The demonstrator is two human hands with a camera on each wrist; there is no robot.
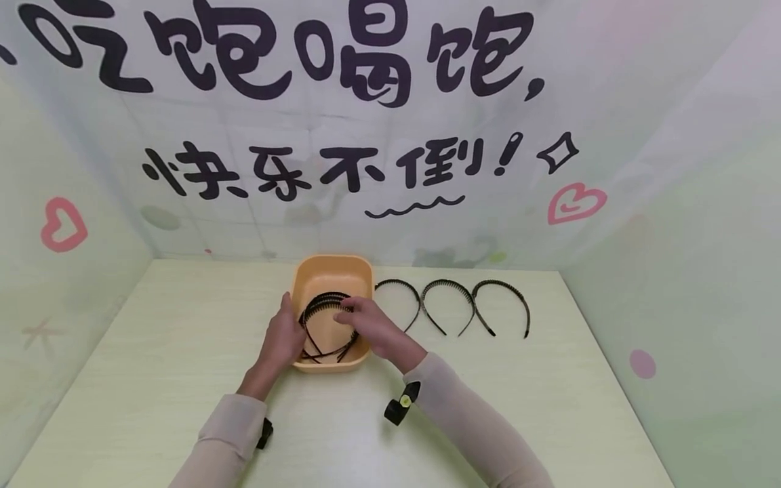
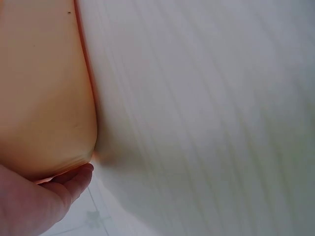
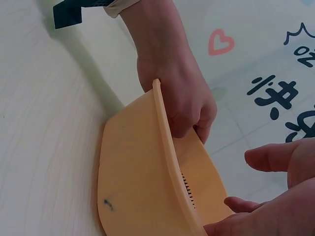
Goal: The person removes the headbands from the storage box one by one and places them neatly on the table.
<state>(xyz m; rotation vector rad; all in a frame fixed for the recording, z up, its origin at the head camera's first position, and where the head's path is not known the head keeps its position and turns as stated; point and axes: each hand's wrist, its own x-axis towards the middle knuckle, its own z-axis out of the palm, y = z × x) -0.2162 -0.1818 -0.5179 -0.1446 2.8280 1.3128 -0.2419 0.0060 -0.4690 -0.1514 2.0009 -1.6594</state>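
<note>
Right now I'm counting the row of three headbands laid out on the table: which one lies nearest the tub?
The leftmost headband, right beside the tub; the other two lie farther right.

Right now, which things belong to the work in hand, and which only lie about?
In hand:
- orange plastic basin, left hand gripping its rim
- black toothed headbands inside it, under right hand

Lying about:
- three black toothed headbands in a row
- pale green table

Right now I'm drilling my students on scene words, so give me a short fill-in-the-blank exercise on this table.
1. Beside the tub, ___ headbands lie in a row on the table.
2. The tub's colour is ___.
3. The left hand grips the tub's ___ side.
4. The right hand reaches over the headbands ___ the tub.

Missing words: three; orange; left; inside
</note>
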